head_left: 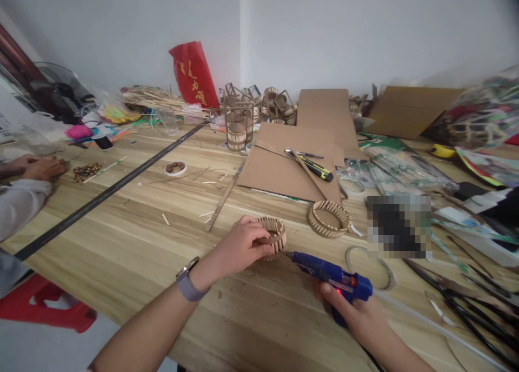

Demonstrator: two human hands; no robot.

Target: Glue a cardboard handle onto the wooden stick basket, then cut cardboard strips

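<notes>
My left hand is closed around the near-left side of a small slatted ring made of short light sticks with dark edges. A brown strip shows across the ring beside my fingers. In my right hand is a blue hot glue gun, with a red light glowing near my thumb. Its nozzle points left, close to the ring's lower right side; whether it touches I cannot tell. A second slatted ring lies on the table just beyond the gun.
Brown cardboard sheets hold a yellow-black utility knife. Slatted baskets stand behind. A long dark metal bar crosses the table at left, beyond it another person's hands by beads. Black cables lie at right.
</notes>
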